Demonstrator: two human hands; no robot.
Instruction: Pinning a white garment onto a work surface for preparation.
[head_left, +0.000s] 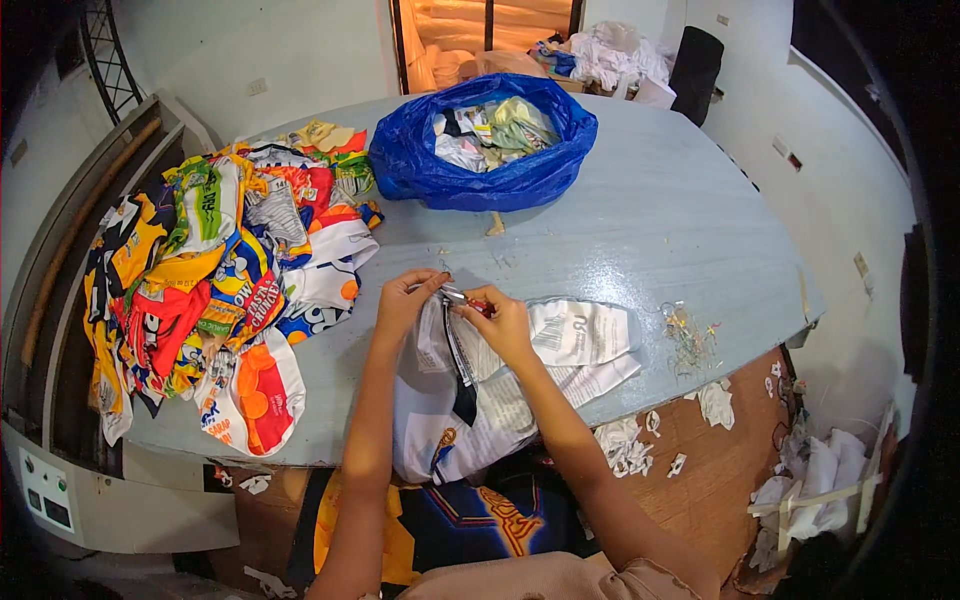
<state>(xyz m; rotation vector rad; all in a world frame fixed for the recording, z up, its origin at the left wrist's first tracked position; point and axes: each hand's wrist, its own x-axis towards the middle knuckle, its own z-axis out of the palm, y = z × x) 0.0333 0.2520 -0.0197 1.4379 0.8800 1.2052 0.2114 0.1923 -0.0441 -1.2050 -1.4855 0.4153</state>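
Observation:
A white printed fabric piece (501, 405) with a black-and-white trim drapes over the table's near edge onto my lap. My left hand (406, 301) pinches its upper edge between thumb and fingers. In my right hand (501, 328) is a small cutting tool with red handles (480, 306), probably thread snips. Its metal end meets the fabric edge close to my left fingertips, though the exact contact is too small to make out. The right part of the fabric, bearing grey print and a barcode pattern, lies on the table (660, 232) beyond my right wrist.
A heap of colourful printed fabric pieces (225, 262) covers the table's left side. At the far side stands an open blue plastic bag (480, 187) filled with fabric. Cut threads (686, 341) lie to the right. White scraps (626, 448) litter the floor.

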